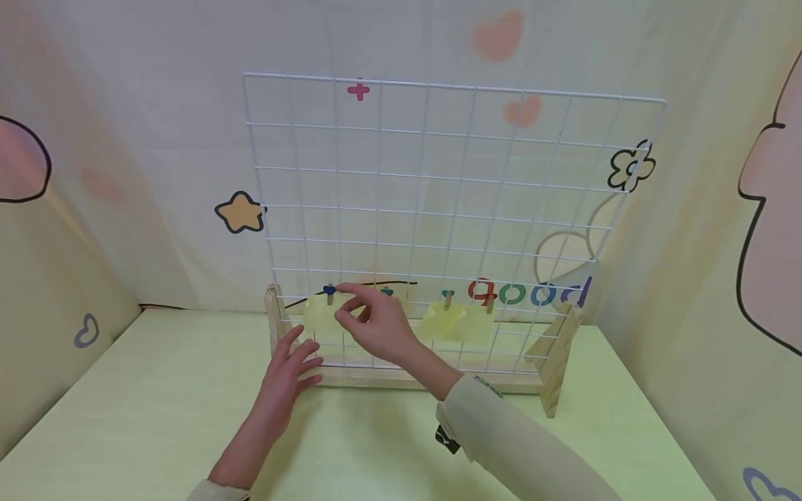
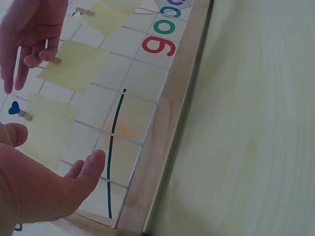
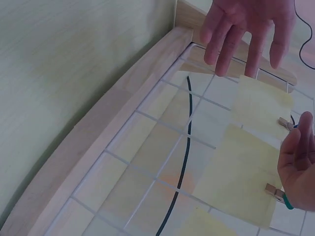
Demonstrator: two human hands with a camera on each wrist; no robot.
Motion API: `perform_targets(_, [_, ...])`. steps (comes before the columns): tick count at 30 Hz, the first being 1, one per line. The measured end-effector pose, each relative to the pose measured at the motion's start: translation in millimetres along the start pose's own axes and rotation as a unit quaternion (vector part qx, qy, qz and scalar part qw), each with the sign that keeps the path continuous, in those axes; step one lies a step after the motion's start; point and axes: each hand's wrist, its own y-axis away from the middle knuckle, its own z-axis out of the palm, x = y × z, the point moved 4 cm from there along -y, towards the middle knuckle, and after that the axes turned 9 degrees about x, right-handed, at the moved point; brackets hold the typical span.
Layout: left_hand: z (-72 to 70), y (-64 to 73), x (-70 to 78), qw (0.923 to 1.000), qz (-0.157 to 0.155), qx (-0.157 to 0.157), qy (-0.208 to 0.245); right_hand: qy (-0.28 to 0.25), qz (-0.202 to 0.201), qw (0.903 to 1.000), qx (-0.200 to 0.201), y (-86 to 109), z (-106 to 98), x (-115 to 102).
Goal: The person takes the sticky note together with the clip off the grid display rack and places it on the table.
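Note:
My right hand (image 1: 382, 323) is at the leftmost clothespin (image 1: 330, 298), which bears a blue heart; its index fingertip is beside the heart. Thumb and index finger stand apart with nothing seen between them. That clothespin fastens a yellow paper note (image 1: 317, 316) to the white wire grid (image 1: 426, 212). A second yellow note (image 2: 74, 66) hangs partly behind the right hand, its clothespin (image 3: 274, 191) topped in green. Below and left of the first note, my left hand (image 1: 285, 379) has its fingers spread, holding nothing. Whether it touches the grid's lower left is unclear.
Two more yellow notes (image 1: 473, 325) hang by clothespins (image 1: 491, 305) to the right. The grid stands in a wooden base (image 1: 432, 380) with a slanted wooden support (image 1: 560, 362) at its right end. A pale green table (image 1: 156, 403) lies beneath; a printed curtain (image 1: 156, 104) is behind.

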Motion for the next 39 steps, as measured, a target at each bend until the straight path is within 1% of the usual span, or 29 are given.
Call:
perform_targets(5, [2.5,-5.7,-1.7,0.9997,-0.004,0.014,0.018,0.023,0.013,0.9994,-0.021,-12.6,6.9,-5.9])
perform_targets(8, [5.6,-9.0,-2.0,0.9989,-0.006,0.022,0.042,0.058,0.014,0.9976,-0.037,-19.4,10.1,-9.9])
perform_targets(11, [9.4,-10.5,-0.7,0.9974,-0.007,0.032,0.064,0.115,0.016,0.9918,-0.053,-25.3,14.0,-13.0])
perform_targets(14, [12.6,-11.4,1.0,0.9965,-0.007,0.040,0.074,0.174,0.021,0.9825,-0.063,-29.9,18.0,-14.5])
perform_targets(18, [14.7,-13.2,2.1,0.9955,-0.009,0.049,0.081,0.212,0.025,0.9751,-0.060,-33.1,21.1,-15.8])
perform_targets(25, [13.1,-16.9,1.5,0.9916,-0.008,0.081,0.101,0.224,0.022,0.9737,-0.037,-35.9,22.9,-16.6])
perform_targets(31, [11.3,-17.3,0.5,0.9884,-0.012,0.101,0.112,0.236,0.005,0.9717,-0.014,-37.4,23.5,-17.2])
perform_targets(35, [10.2,-17.5,-0.1,0.9877,-0.013,0.106,0.114,0.225,-0.005,0.9742,-0.003,-37.4,23.9,-16.9])
perform_targets(39, [9.0,-17.7,-0.1,0.9866,-0.011,0.108,0.122,0.197,-0.006,0.9803,0.007,-37.5,23.2,-14.8])
